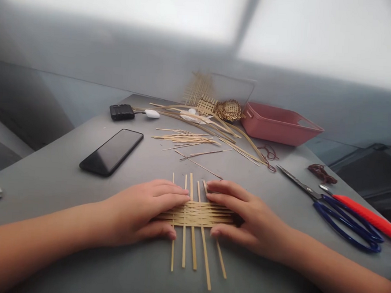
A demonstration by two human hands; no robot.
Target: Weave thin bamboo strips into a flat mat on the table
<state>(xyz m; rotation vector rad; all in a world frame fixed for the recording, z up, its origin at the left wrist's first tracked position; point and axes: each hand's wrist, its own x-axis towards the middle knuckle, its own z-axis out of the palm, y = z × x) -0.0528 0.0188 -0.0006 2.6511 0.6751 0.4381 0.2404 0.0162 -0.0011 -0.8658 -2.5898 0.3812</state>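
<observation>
A small woven mat of pale bamboo strips (196,215) lies on the grey table (64,178) right in front of me, with several loose strip ends sticking out towards me and away. My left hand (141,211) lies flat on the mat's left side, fingers stretched out and thumb along its near edge. My right hand (244,216) rests flat on the mat's right side, fingers pointing left. Neither hand grips anything.
A black phone (111,151) lies to the left. Blue-handled scissors (337,206) and a red-handled tool (366,214) lie to the right. Farther back are loose bamboo strips (185,139), woven pieces (229,109), a pink tray (279,124), a black box (121,112) and brown cord (321,172).
</observation>
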